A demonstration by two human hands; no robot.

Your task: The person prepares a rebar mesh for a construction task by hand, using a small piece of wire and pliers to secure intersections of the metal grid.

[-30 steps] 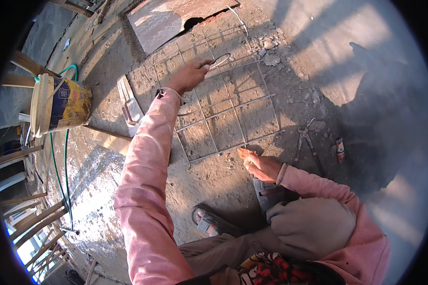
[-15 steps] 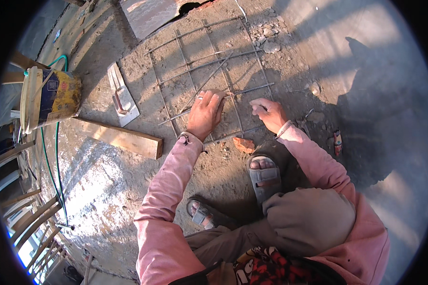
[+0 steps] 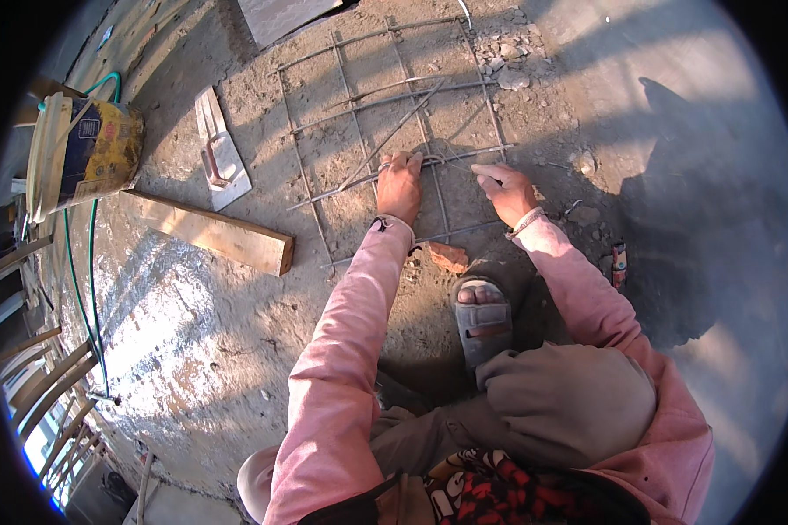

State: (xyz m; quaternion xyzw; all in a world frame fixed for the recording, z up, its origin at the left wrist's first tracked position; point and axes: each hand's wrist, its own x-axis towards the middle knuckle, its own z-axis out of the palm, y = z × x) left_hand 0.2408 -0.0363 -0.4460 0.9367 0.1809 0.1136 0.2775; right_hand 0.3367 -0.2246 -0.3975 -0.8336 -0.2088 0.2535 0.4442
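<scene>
A grid of steel rods (image 3: 352, 107) lies on dusty, rough ground in front of me. My left hand (image 3: 399, 188) is on a near crossbar, fingers curled over it beside a crossing with a looped wire (image 3: 433, 159). Just right of that crossing, my right hand (image 3: 508, 194) is closed, its fingertips at a thin wire; what exactly they hold is too small to make out. A broken orange brick piece (image 3: 448, 257) lies below the grid, between my forearms. A steel float (image 3: 232, 179) with a handle rests left of the grid.
A wooden batten (image 3: 206, 229) lies at left, near a yellow-and-blue bucket (image 3: 109, 157) and green hose (image 3: 94, 289). Wooden poles line the far left. A tile (image 3: 280, 17) is at the top, rubble (image 3: 512, 77) at upper right, my sandalled foot (image 3: 481, 324) below the brick.
My left hand came down from the grid's upper part with a wire loop onto the near crossbar. My right hand left the brick piece and moved up beside it. My view has shifted slightly.
</scene>
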